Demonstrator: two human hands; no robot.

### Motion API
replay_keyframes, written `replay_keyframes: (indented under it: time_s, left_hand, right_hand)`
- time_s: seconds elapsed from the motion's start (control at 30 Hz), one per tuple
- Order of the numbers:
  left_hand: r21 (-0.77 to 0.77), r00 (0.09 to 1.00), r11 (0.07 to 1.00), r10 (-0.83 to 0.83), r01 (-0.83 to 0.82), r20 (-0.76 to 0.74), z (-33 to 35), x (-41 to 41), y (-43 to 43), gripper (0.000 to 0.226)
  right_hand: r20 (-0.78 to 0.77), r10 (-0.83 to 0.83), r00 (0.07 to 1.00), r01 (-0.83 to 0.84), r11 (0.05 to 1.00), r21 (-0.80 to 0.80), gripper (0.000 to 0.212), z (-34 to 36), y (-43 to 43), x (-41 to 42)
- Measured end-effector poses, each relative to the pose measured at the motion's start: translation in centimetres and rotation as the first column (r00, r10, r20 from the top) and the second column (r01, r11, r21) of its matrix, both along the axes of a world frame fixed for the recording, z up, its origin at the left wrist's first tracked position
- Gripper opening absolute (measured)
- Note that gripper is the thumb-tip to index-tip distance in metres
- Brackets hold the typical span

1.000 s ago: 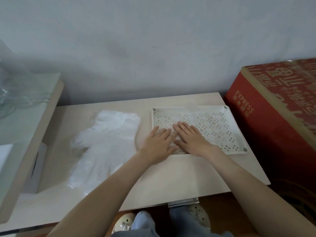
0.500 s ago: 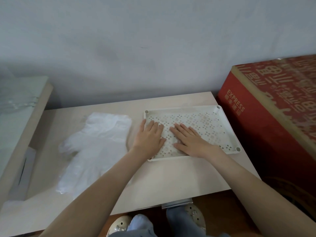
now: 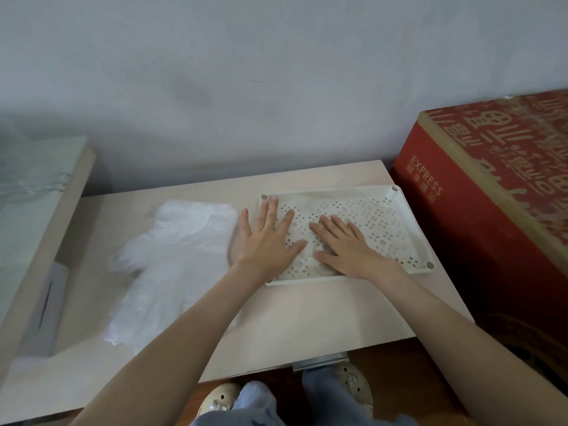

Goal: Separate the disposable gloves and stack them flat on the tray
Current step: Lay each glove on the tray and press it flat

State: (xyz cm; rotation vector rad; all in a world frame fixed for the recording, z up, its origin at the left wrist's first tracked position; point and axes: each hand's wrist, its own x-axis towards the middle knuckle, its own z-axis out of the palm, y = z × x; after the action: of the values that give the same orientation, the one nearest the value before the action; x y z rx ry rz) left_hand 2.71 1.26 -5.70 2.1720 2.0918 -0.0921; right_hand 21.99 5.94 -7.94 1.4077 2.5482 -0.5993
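Plastic tray [image 3: 398,207]: L hand [image 3: 266,241] & R hand [image 3: 345,249] flat, fingers straight.

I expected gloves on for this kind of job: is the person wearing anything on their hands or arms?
No. The left hand and right hand are bare, with no gloves, rings, watch or bracelet showing. Both forearms are bare too; no sleeve shows as far as the picture reaches. The fingernails look short.

Left hand [image 3: 267,241], right hand [image 3: 350,250] bare; blue jeans [image 3: 255,401]; cream clogs [image 3: 350,384] (perforated uppers).
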Motion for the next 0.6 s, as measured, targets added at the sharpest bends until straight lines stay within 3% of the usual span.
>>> replay_keyframes:
  time_s: [0.1, 0.37, 0.6]
  left_hand:
    - [-0.086, 0.996, 0.996, -0.016, 0.009, -0.088, -0.6, -0.1, 0.2, 0.083]
    - [-0.236, 0.990, 0.971, -0.005, -0.030, -0.143, 0.4, -1.3, 0.3, 0.089]
    - [-0.118, 0.998, 0.991, 0.053, -0.058, -0.044, 1.7, -1.8, -0.4, 0.077]
  right_hand:
    - [0.004, 0.006, 1.000, -0.006, 1.000, -0.002, 0.065, 0.0, -0.1, -0.2]
    - [0.029, 0.021, 0.999, -0.021, 1.000, -0.019, 0.065, -0.1, -0.1, -0.1]
    - [-0.032, -0.033, 0.999, 0.032, 0.999, -0.044, 0.065, 1.9, -0.3, -1.0]
